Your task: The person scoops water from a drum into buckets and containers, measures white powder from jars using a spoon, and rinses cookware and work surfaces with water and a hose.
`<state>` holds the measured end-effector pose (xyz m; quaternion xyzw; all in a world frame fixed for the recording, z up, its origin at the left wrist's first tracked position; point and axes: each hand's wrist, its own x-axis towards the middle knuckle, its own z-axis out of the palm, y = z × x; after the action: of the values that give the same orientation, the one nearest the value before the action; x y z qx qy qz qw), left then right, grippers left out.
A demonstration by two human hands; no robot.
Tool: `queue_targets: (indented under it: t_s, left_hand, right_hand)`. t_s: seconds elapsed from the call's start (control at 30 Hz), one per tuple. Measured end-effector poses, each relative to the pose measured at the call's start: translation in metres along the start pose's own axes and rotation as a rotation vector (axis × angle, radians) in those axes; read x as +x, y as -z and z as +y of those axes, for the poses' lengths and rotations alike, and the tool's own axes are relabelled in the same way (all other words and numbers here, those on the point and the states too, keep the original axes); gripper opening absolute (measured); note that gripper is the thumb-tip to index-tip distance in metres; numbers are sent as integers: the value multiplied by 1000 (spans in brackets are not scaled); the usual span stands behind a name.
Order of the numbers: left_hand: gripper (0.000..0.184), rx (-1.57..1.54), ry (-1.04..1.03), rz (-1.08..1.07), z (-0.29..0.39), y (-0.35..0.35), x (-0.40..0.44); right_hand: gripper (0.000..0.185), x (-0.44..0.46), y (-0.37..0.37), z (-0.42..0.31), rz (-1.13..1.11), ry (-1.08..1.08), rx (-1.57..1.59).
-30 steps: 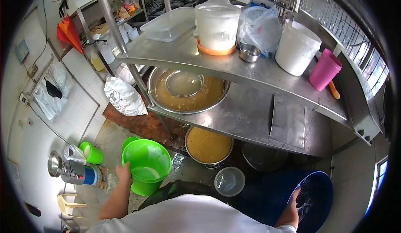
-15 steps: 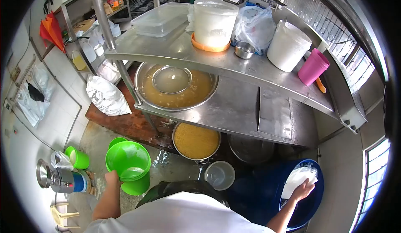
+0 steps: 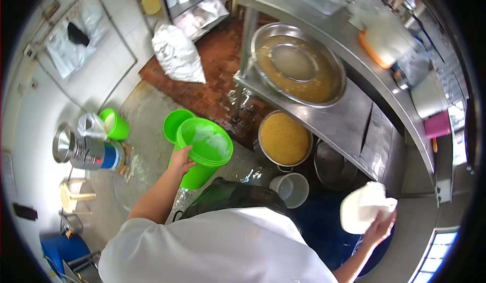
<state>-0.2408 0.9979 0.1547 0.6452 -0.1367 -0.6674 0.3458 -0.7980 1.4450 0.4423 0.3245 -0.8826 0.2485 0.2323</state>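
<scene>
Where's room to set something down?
Grey floor is open between the steel funnel machine and the green plastic bucket in the left hand. The lower steel shelf is bare right of the round steel basin. The upper steel shelf is crowded rightward with white buckets.

- Held bucket [image 3: 206, 148]: smooth, glossy plastic
- Held jug [image 3: 357, 212]: smooth plastic
- Table [image 3: 344, 128]: shiny metal
- Basin [image 3: 256, 55]: polished metal
- Sack [image 3: 174, 55]: crinkled, slightly glossy
- Shirt [image 3: 212, 247]: matt cloth

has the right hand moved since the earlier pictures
Yes, the right hand has come up out of the large blue plastic barrel, holding a white container.
</scene>
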Motion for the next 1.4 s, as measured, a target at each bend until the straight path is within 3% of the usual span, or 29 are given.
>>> queue_targets:
  t_s: [0.03,0.13,0.17,0.2,0.3,0.37,0.4,0.47,0.53,0.6,0.63,0.7,0.77,0.8,0.87,0.93,1.0,1.13,1.3,1.4]
  left_hand:
    - [38,35,-16,-47,0,6,-1]
    - [44,57,-71,-137,-1,22,1]
    - [44,40,-65,-122,-3,26,5]
    - [45,55,-94,-74,-6,27,9]
    - [45,140,-156,50,-11,26,27]
    - [43,212,-189,125,-7,21,33]
    - [42,264,-191,179,-1,16,35]
    - [40,313,-189,241,-2,25,61]
    - [42,339,-326,297,-23,34,123]
    - [45,273,-237,218,30,46,81]
    - [48,208,-152,134,52,52,67]
    - [46,11,-212,102,49,83,116]
    - [41,-187,-234,98,67,118,123]
    - [39,-191,-193,128,85,135,109]
    - [41,-481,-147,55,83,195,144]
    - [45,-603,-251,129,84,225,102]
    - [43,-663,-228,284,62,252,92]
    - [40,-605,-166,384,7,275,88]
    - [35,-231,-253,391,8,265,71]
    - [37,-65,-184,412,26,261,70]
  right_hand:
    - [52,-8,-23,-38,-119,-43,278]
    - [50,-36,-93,-139,-484,119,546]
    - [53,-43,-107,-177,-621,225,484]
    - [56,-50,-128,-212,-686,463,366]
    - [58,-85,-187,-321,-881,819,437]
    - [58,-108,-216,-391,-1082,942,363]
    - [50,-112,-207,-443,-1230,902,234]
    - [48,-122,-210,-508,-1349,1016,78]
    - [45,-123,-202,-553,-1324,1092,91]
    - [42,-115,-189,-578,-1300,1163,100]
    - [44,-108,-183,-585,-1237,1158,235]
    - [47,-104,-179,-586,-1173,1155,369]
    - [57,-99,-177,-578,-1044,1144,801]
    - [57,-98,-179,-570,-1042,1148,804]
    - [69,-103,-189,-547,-1039,1072,861]
    - [69,-109,-199,-523,-1034,1025,896]
    - [68,-113,-203,-501,-1051,924,934]
    - [66,-104,-207,-456,-1124,802,719]
    - [65,-87,-211,-390,-1051,766,507]
    - [63,-79,-210,-357,-991,747,373]
